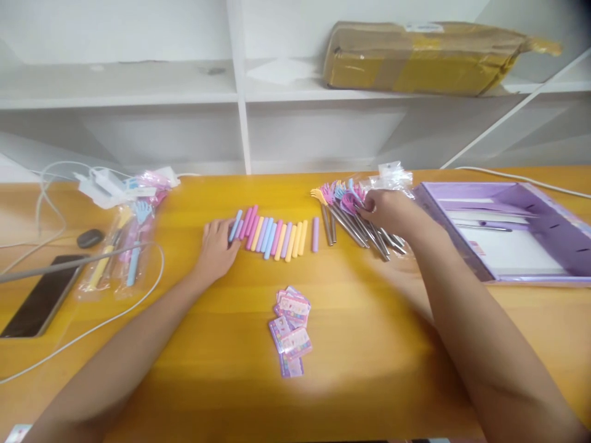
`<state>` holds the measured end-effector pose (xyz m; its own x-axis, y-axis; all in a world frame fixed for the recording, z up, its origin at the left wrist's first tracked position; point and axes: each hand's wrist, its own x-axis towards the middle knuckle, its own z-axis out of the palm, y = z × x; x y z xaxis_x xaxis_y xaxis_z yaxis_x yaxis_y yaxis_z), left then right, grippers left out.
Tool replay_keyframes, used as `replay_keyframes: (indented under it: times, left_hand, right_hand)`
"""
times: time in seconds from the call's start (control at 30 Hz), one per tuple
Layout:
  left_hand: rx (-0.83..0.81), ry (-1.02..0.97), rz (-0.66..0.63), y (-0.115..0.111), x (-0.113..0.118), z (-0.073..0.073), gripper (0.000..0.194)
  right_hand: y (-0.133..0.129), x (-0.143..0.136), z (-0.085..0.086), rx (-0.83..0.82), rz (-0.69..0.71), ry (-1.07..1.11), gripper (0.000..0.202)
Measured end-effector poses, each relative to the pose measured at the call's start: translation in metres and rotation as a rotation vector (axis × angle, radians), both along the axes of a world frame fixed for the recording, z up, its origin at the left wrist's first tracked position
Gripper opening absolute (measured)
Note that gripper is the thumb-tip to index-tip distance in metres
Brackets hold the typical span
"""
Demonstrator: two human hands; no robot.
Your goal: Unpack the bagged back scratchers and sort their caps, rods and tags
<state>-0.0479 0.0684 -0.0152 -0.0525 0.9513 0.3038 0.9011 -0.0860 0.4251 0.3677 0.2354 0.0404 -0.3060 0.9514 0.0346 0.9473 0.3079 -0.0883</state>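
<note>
Several pink, blue, yellow and purple handle tubes (277,239) lie side by side in an uneven row on the table. My left hand (218,246) rests at the row's left end, fingers apart and touching the outer blue tube. To the right of the row is a pile of back scratchers (357,215) with coloured claw heads and bare metal rods. Over that pile my right hand (388,210) is closed, its fingertips at a pink claw head; the hand hides part of the pile. One purple tube (315,234) lies apart from the others.
Small printed cards (292,329) lie overlapped in front. At right stands a purple open box (489,271). Bagged back scratchers (138,237), a phone (41,298), and a white cable (159,271) are at left. A taped carton (415,58) sits on the shelf.
</note>
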Motion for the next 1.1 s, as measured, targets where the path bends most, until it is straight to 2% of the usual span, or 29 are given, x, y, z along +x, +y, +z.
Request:
replay_keyframes:
  times: [0.1,0.17,0.23,0.3,0.4,0.43,0.53,0.6,0.7,0.87,1.0,1.1]
  left_hand:
    - [0.031,-0.032,0.082,0.007,-0.011,0.009,0.039]
    - [0.046,0.011,0.173,0.013,-0.030,0.023,0.039]
    - [0.040,0.114,0.294,0.016,-0.058,0.042,0.038]
    - [0.007,0.197,0.483,0.014,-0.093,0.060,0.039]
    - [-0.091,0.225,0.666,0.006,-0.140,0.078,0.047]
    - [-0.152,0.224,0.695,0.003,-0.152,0.079,0.050]
    - [-0.310,0.236,0.632,-0.003,-0.170,0.076,0.068]
    - [-0.290,0.261,0.581,-0.005,-0.173,0.072,0.067]
    - [-0.189,0.260,0.547,-0.007,-0.172,0.071,0.053]
    - [-0.094,0.097,0.601,-0.006,-0.166,0.084,0.053]
    - [-0.077,0.012,0.581,-0.005,-0.142,0.104,0.047]
    - [-0.123,-0.054,0.472,-0.007,-0.113,0.116,0.032]
  right_hand:
    - [0.002,0.003,-0.004,0.000,0.011,-0.013,0.017]
    - [0.004,0.003,-0.005,-0.014,0.014,-0.040,0.017]
    - [0.004,0.004,-0.005,-0.022,0.020,-0.058,0.019]
    - [0.005,0.005,-0.003,-0.024,0.015,-0.058,0.023]
    - [0.005,0.005,-0.001,-0.038,0.020,-0.044,0.027]
    - [0.004,0.005,-0.001,-0.043,0.021,-0.042,0.028]
    - [0.003,0.005,0.002,-0.039,0.001,-0.031,0.025]
    - [0.001,0.003,0.005,-0.024,-0.009,-0.014,0.020]
    - [-0.004,0.000,0.011,0.026,-0.002,0.021,0.015]
    - [-0.013,-0.010,0.021,0.164,0.002,0.184,0.015]
    - [-0.025,-0.020,0.032,0.205,0.013,0.264,0.024]
    - [-0.036,-0.028,0.043,0.235,0.055,0.324,0.024]
